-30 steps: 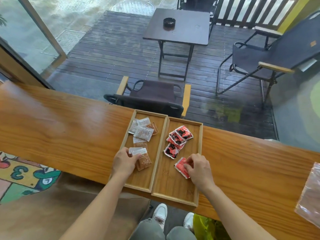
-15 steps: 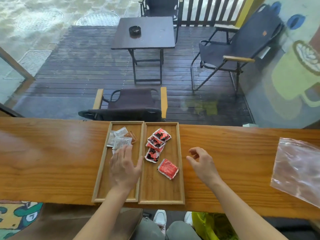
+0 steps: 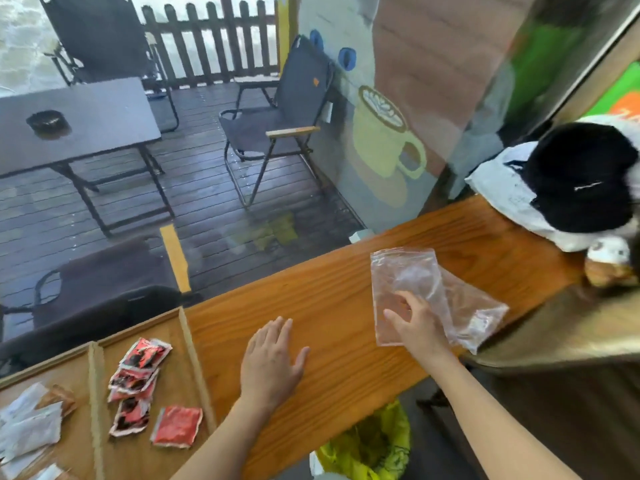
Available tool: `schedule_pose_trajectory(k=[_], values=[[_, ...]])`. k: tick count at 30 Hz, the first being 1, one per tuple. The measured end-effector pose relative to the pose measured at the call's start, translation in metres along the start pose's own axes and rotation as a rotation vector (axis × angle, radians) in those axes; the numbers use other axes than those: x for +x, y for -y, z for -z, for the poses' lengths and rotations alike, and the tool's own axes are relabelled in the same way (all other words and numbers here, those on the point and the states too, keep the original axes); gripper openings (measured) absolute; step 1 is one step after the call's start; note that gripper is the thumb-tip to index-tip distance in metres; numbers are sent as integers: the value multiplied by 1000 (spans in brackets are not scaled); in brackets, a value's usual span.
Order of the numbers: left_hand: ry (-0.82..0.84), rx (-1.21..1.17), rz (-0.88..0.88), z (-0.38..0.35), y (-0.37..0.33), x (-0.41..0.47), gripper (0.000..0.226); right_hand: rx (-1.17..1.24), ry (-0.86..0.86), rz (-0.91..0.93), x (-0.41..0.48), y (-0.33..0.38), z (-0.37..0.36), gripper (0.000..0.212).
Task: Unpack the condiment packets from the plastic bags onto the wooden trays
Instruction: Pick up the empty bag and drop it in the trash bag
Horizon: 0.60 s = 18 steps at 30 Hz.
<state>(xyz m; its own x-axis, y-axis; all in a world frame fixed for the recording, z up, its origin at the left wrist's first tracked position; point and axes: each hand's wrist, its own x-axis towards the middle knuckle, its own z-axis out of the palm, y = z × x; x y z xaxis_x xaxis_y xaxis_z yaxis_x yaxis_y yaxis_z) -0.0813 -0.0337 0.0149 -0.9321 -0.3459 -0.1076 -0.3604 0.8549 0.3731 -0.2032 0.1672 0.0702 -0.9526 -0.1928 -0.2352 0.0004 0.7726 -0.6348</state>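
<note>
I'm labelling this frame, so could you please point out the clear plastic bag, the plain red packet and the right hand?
clear plastic bag [image 3: 408, 271]: head view, upper flat part.
plain red packet [image 3: 177, 426]: head view, centre of its face.
right hand [image 3: 417, 323]: head view, back of the hand.

**Clearance along the counter**

Bare counter [image 3: 332, 306] is lying open between the right-hand tray [image 3: 194, 355] and the plastic bags [image 3: 433, 292]. Left hand [image 3: 270, 362] is occupying part of it. A plush toy [image 3: 571, 188] is blocking the far right end; glass is closing off the far edge.
</note>
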Motion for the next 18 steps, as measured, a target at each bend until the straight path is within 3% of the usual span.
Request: schedule_pose_trajectory(k=[4,7,9,14,18], values=[[58,44,-28,-22,-22,20,66,-35,-107,-97,21,-40,38,43],[53,134,-26,-38,-25,23,83,-105,-170,-148,37,-62,55,43],[59,170,-15,-48,-24,22,89,-143,-152,-195,50,-74,63,55],[195,170,37,-48,-26,21,74,-257,17,-265,88,-83,71,98],[225,199,27,-50,-26,21,71,-312,170,-345,106,-79,64,118]])
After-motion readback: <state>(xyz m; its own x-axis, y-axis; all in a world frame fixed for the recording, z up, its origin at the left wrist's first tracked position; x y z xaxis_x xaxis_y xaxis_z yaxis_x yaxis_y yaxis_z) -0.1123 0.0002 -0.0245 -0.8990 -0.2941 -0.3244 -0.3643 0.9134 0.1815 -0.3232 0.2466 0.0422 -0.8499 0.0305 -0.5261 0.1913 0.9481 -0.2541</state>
